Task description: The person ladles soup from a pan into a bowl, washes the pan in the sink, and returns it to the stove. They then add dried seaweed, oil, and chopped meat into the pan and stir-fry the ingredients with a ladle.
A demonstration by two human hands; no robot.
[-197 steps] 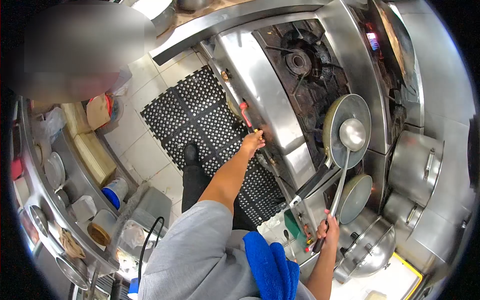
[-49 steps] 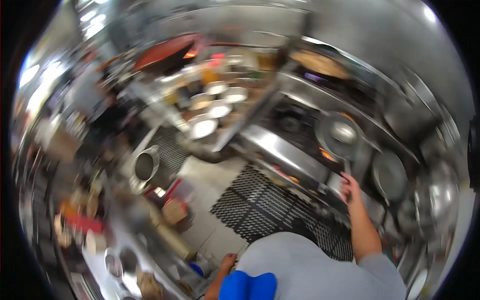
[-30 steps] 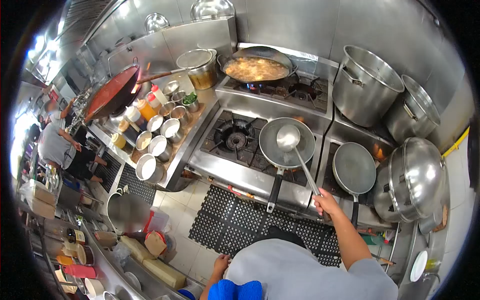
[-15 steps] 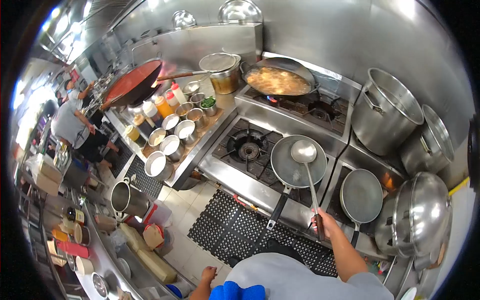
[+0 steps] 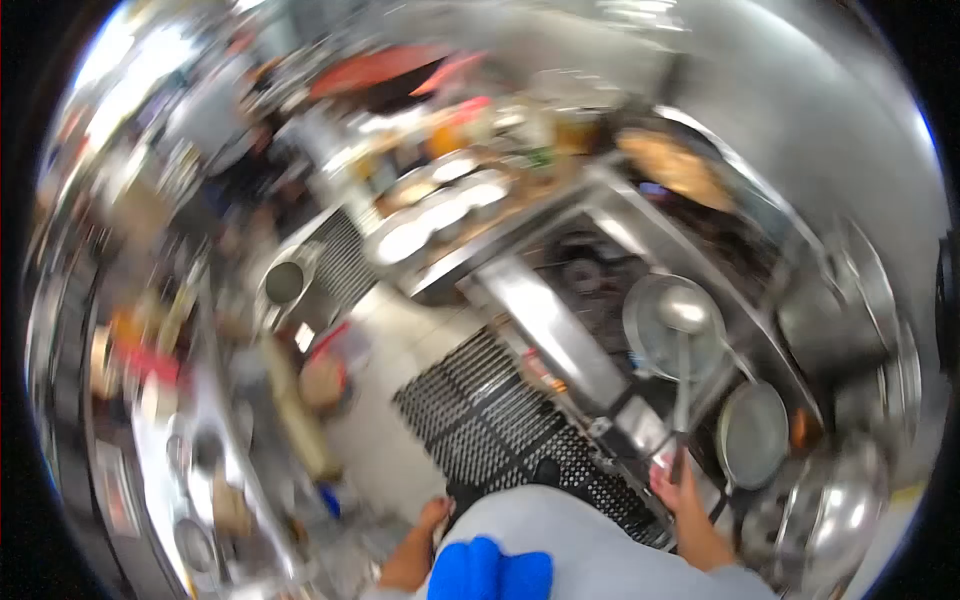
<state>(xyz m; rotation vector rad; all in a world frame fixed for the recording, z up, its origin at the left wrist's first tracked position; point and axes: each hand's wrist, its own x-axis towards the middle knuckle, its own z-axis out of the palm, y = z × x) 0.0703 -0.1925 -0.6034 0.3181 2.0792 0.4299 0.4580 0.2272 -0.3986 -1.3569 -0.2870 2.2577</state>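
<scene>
My right hand (image 5: 680,487) is wrapped round the dark grip of a long-handled ladle (image 5: 684,312). The ladle's metal bowl lies in or just over a grey frying pan (image 5: 648,338), which stands on the front of the stove. My left hand (image 5: 436,514) hangs low beside my body with nothing visible in it. Motion blur hides how its fingers are set. To the right of the ladle is a second frying pan (image 5: 754,434). At the back of the stove, a wok of browned food in liquid (image 5: 680,168) sits above a blue flame.
Large steel pots (image 5: 835,300) and a domed steel lid (image 5: 815,510) line the right side. Containers of white contents (image 5: 437,216) and bottles fill the counter on the left. A tall pot (image 5: 288,285) stands further left. A black rubber mat (image 5: 490,415) covers the floor. Another person (image 5: 215,115) stands far left.
The view has turned left, so the stove and pans appear shifted right and blurred. My right hand still grips the ladle over the pan. My left hand stays low by my body.
</scene>
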